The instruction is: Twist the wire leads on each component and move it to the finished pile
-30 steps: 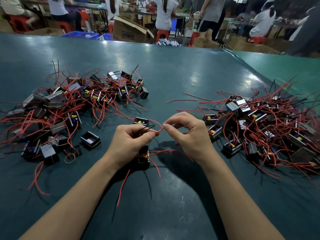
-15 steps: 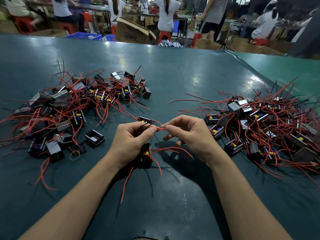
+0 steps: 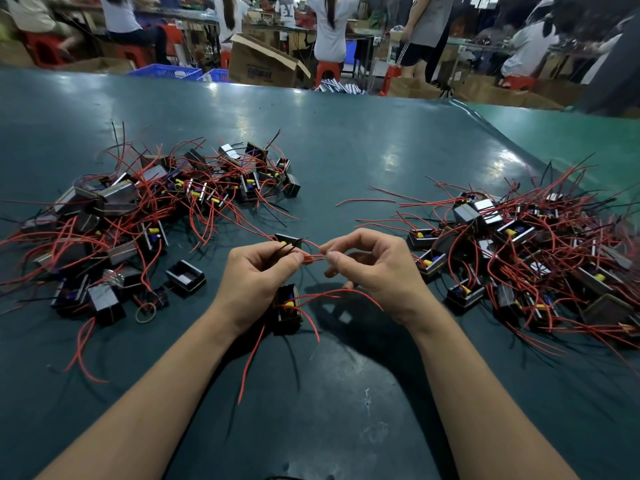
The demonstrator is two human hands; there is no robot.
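Mid-task, the left hand (image 3: 258,275) and right hand (image 3: 372,268) each pinch the red leads (image 3: 313,259) of one component (image 3: 288,308) hanging between them, fingers curled, while heaps of components cover the tabletop (image 3: 346,168) on both sides, which one is finished I cannot tell.

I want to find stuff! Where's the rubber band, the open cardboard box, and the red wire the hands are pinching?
rubber band (image 3: 145,312): head view, on its ring.
cardboard box (image 3: 258,69): head view, front wall.
red wire (image 3: 314,259): head view, stretch between both hands.
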